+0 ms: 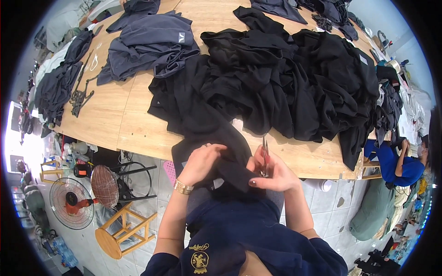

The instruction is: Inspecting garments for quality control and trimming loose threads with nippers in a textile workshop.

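Note:
A black garment (215, 123) hangs over the near table edge into my lap, joined at its far end with a heap of dark cloth. My left hand (201, 162) has its fingers curled on the garment's near part, gripping it. In my right hand (282, 175) is a small pair of scissors (265, 150) with red on it, blades pointing away from me. The thumb of that hand is stretched towards the folded end of the garment. Whether the right fingers also pinch the fabric is hard to see.
A large heap of black garments (271, 78) covers the table (142, 126) ahead. Dark grey garments (142, 48) lie to its left. On the left floor stand a fan (71, 202), a wooden stool (109, 244) and a round-seated chair (108, 185). A person in blue (407, 168) sits far right.

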Motion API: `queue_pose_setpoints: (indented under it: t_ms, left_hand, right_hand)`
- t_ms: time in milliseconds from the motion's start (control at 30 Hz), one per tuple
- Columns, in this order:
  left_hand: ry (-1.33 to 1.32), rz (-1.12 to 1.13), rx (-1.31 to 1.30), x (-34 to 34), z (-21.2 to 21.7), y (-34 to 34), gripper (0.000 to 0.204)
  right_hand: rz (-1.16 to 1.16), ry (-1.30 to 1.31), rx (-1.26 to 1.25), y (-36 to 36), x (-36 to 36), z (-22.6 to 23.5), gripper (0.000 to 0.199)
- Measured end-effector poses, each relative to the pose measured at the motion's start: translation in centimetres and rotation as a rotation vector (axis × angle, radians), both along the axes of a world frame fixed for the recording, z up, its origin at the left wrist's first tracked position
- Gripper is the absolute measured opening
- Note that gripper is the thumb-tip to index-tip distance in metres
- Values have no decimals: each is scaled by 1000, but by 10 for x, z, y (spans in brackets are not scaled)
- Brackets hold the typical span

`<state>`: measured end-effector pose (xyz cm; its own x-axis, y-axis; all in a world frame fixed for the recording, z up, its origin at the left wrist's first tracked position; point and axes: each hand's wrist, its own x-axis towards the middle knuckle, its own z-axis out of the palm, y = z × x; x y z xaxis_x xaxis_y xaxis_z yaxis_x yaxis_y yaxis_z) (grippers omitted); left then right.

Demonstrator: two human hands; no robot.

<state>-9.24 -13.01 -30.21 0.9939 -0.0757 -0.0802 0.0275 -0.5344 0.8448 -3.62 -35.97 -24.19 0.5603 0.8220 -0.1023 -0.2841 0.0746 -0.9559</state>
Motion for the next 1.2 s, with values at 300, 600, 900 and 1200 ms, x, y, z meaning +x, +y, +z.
queue_pose_setpoints:
  t_ms: [300, 600, 900, 1200]
  left_hand:
    - [462, -371, -864, -27, 21, -22, 31]
    - [-110, 240, -13, -20, 70, 17, 18]
    - [-911, 916, 798, -5, 144, 75, 48]
    - [-281, 444, 474, -35, 42, 38, 50]
  right_hand:
    - [-492, -108, 178, 9, 11, 4, 37]
    - [-582, -1069, -314, 7, 37, 16, 32]
    - [-1119, -1274, -318, 16, 77, 47, 34]
    - [-830, -977, -540, -5, 26, -50, 31]
